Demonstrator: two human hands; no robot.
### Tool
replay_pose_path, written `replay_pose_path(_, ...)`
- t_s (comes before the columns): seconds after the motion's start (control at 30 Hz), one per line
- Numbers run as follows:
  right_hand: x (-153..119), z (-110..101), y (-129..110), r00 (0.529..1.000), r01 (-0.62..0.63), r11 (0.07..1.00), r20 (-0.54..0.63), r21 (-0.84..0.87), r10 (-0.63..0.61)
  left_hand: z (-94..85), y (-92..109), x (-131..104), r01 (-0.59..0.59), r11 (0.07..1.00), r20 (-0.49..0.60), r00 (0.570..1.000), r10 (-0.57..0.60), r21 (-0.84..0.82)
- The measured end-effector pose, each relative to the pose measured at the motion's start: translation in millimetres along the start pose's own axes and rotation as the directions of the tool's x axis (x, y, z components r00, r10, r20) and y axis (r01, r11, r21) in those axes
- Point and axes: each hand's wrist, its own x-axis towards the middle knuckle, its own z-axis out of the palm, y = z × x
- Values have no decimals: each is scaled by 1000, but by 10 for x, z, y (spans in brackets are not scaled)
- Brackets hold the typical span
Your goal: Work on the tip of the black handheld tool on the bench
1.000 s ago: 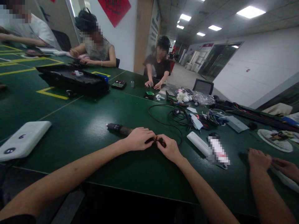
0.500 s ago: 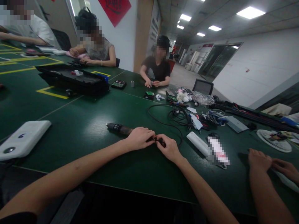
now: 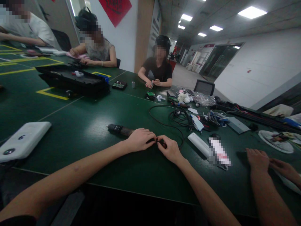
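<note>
My left hand (image 3: 141, 138) is on the green table, thumb and fingers pinched together at the right. My right hand (image 3: 169, 148) meets it there, its thumb and index finger also pinched. Between the fingertips is a small dark piece, too small and too hidden to name. Beyond my left wrist lies a dark, pen-like tool (image 3: 118, 129) with a metal tip pointing left. Part of that tool is hidden behind the left hand, and I cannot tell whether they touch. A black cable (image 3: 166, 124) curves close past my right hand.
A white power strip-like bar (image 3: 198, 145) lies right of my hands. A white device marked 6 (image 3: 30, 138) sits left. Further back are a black tray (image 3: 77, 78), a circuit board box (image 3: 119, 84) and tangled cables (image 3: 216, 117). At right are another person's hands (image 3: 258, 160).
My fingertips have shifted very slightly against each other; both hands stay in the same place. The other person's hands at right have moved a little to the left.
</note>
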Motion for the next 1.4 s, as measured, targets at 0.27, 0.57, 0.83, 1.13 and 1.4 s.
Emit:
replay_pose_path(0.27, 0, -2, 6, 1000, -6, 1000, -1, 0, 6, -15, -12, -11, -29, 999, 7, 1000, 29, -23)
replay_pose_path(0.57, -1, -20, -9, 1000, -8, 1000, 16, 4, 8, -3, 13, 0, 43, 999, -3, 999, -43, 1)
replay_pose_path(0.83, -5, -11, -11, 1000, -3, 1000, 5, 8, 3, -25, -4, 3, 34, 999, -2, 999, -34, -3)
replay_pose_path(1.13, -2, 8, 13, 1000, -3, 1000, 5, 9, 3, -17, -7, 4, 26, 1000, 22, 999, -26, 5)
replay_pose_path(1.4, -2, -13, -9, 1000, 3, 1000, 6, 9, -3, -21, -2, 7, -2, 1000, 21, 1000, 2, -18)
